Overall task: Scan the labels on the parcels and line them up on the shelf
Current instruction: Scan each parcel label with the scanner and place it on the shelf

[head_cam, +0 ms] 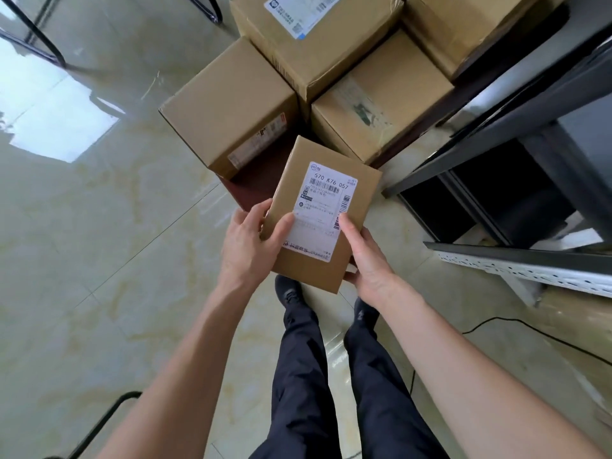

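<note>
Nearest the lens: two bare forearms, then dark trousers point(331, 376) and shoes above a glossy tiled floor point(99, 226). Held between both hands in mid-air, just in front of the knees: a small cardboard parcel point(323, 210), label point(323, 207) facing up toward the camera. Left hand point(246, 246) curled round the near-left edge, thumb on top beside the label; right hand point(366, 260) cupped under the near-right corner, thumb pressed along the label's barcode strip. Long axis running away from the body, tilted slightly right; printed code readable from this side, top of the label at the far end. Probably light, judging by the easy two-handed pinch; stiff, flat-sided, smooth, so best gripped across opposite long edges, thumbs kept off the barcode for scanning. Beyond it, larger stacked boxes point(231, 104). To the right, a grey metal shelf point(530, 134), well apart from the parcel. No scanner in view.
</note>
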